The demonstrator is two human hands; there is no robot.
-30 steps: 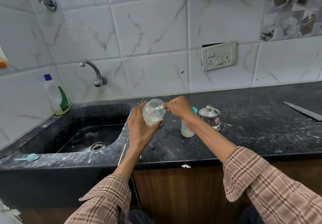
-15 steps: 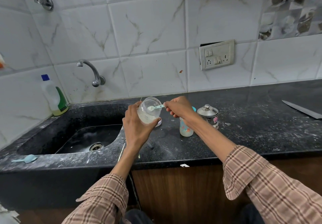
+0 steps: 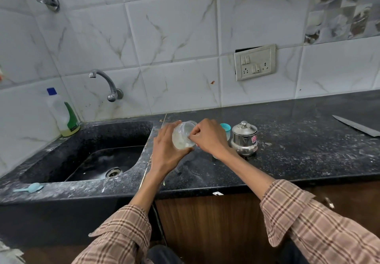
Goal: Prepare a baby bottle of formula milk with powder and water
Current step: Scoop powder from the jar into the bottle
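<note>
My left hand [image 3: 166,148] grips a clear plastic jar [image 3: 182,140] of white powder, tilted with its mouth toward the right, above the black counter beside the sink. My right hand [image 3: 209,138] is pinched at the jar's mouth; the small blue scoop it holds is hidden by the fingers and the jar. Behind my right hand stands the baby bottle [image 3: 225,128], only its teal rim and a bit of its base showing.
A lidded steel pot [image 3: 244,140] stands just right of the bottle. A knife [image 3: 355,128] lies at the far right. The black sink [image 3: 61,191] is on the left, with a spare blue scoop [image 3: 30,188] on its front rim, a soap bottle [image 3: 61,113] and a tap [image 3: 107,85].
My right hand has pushed further into the jar's mouth, so the blue scoop no longer shows. The jar has tilted a little more and both hands have shifted slightly.
</note>
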